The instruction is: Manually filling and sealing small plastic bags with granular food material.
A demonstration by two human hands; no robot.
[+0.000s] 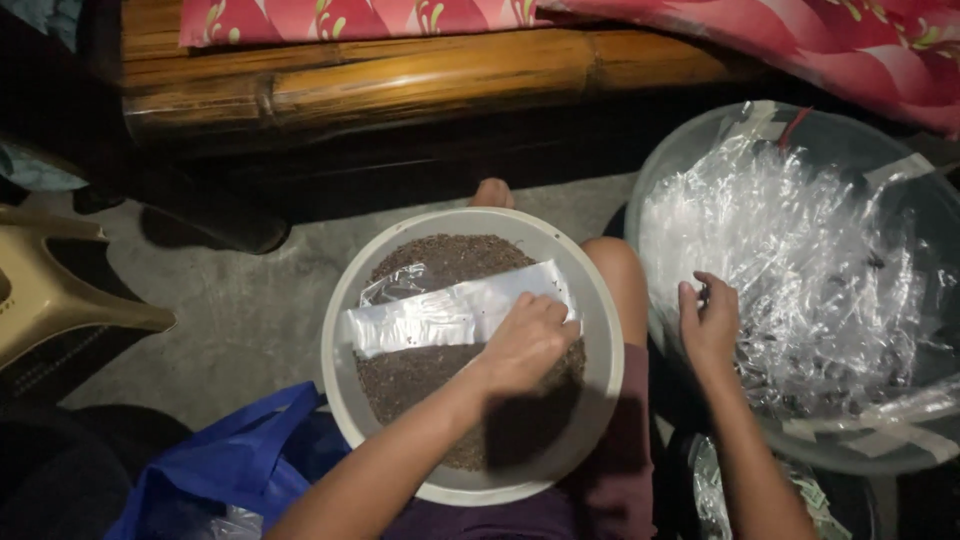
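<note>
Fingers (548, 308) of the left hand (525, 345) are curled down and closed on the near end of a long clear plastic packet (450, 317), pinning it against the dark brown granules (440, 370) just left of the frame's centre. That packet lies slanted across the upper half of a round pale basin (606, 350), which rests on the person's lap in the lower middle of the frame; a second crumpled bit of clear plastic (392, 285) pokes out just above the packet's far end.

Right of centre, the right hand (710, 325) has its fingers bent loosely at the rim of a large clear tub (690, 160); they touch the heap of crinkled transparent bags (790, 260) inside, but whether they pinch one cannot be told. The tub fills the right side of the frame, its rim patched with strips of tape.

Lower left shows a blue plastic bag (235, 465) on the grey concrete floor (250, 310). A tan plastic chair (50, 290) sits at the left edge. Across the top runs a bamboo bench frame (400, 80) with a red patterned cloth (860, 50) draped over it.
</note>
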